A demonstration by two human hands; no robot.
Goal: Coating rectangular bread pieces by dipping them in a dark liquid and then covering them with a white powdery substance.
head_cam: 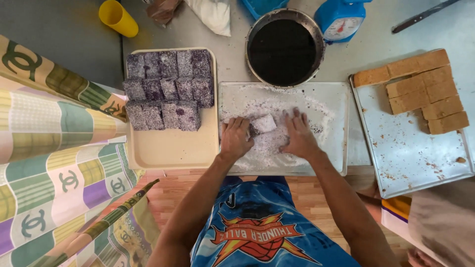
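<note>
coated cake block [265,123], between both hands, touching

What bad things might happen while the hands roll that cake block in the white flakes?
1. The cake block sits pinched between the left hand and right hand; squeezing hard might crumble it.
2. White flakes lie spread across the metal tray right up to its rim, so some could spill onto the table.
3. The cream tray of coated purple blocks sits close by; a bump could topple them.
</note>
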